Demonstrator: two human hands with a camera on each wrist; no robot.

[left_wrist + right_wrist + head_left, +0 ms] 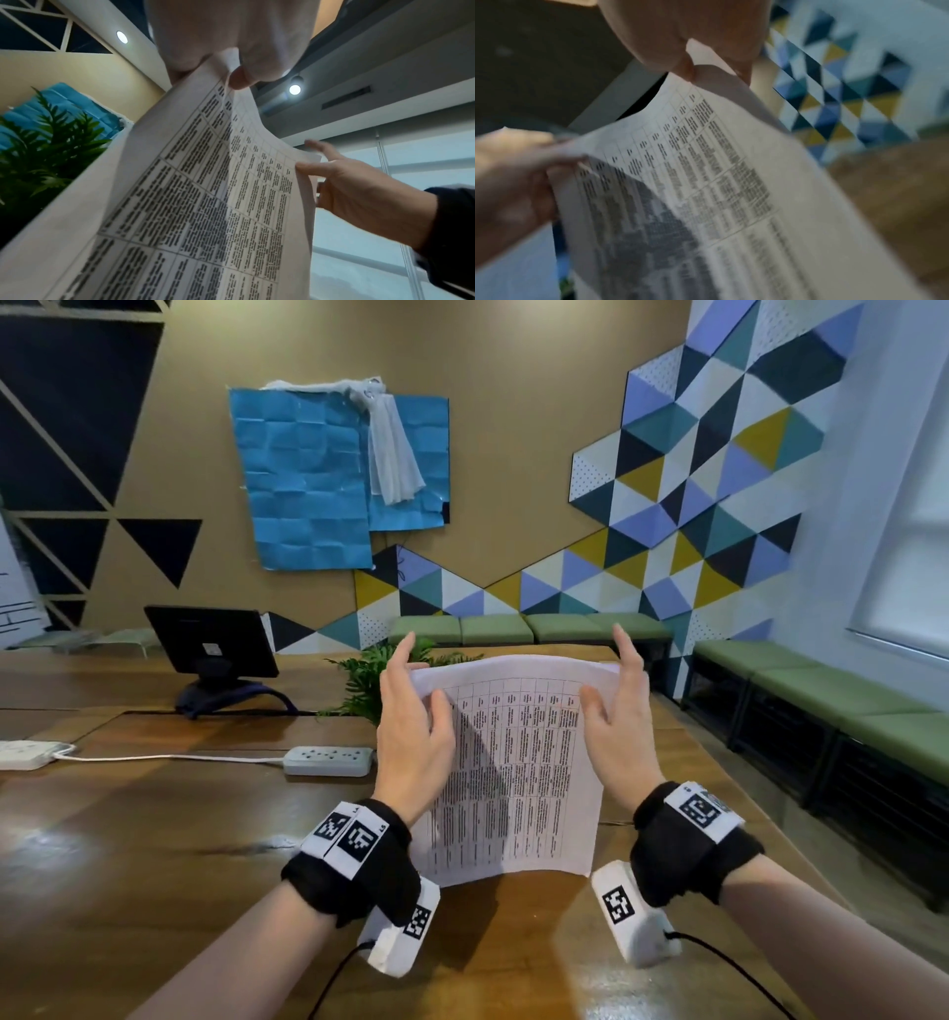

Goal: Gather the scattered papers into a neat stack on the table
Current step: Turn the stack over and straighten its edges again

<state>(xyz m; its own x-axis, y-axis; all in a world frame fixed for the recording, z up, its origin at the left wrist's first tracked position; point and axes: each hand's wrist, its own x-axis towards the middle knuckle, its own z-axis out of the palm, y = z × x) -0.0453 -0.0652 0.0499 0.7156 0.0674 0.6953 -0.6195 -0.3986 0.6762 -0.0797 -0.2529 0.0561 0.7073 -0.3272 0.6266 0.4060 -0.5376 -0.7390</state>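
While both hands hold it upright above the brown wooden surface (154, 839), the sheaf of white papers printed with a black table (518, 773) stands with its lower edge near the surface's front part, between the two wrists; whether that edge touches the wood I cannot tell. The left hand (411, 737) pinches the papers' upper left corner, thumb in front and fingers (239, 79) behind. The right hand (616, 731) pinches the upper right corner the same way, its fingers (624, 644) rising behind the bowed top edge. Behind the papers are a green fern-like plant (369, 680), a grey power strip (328, 760) and a black monitor (210, 639).
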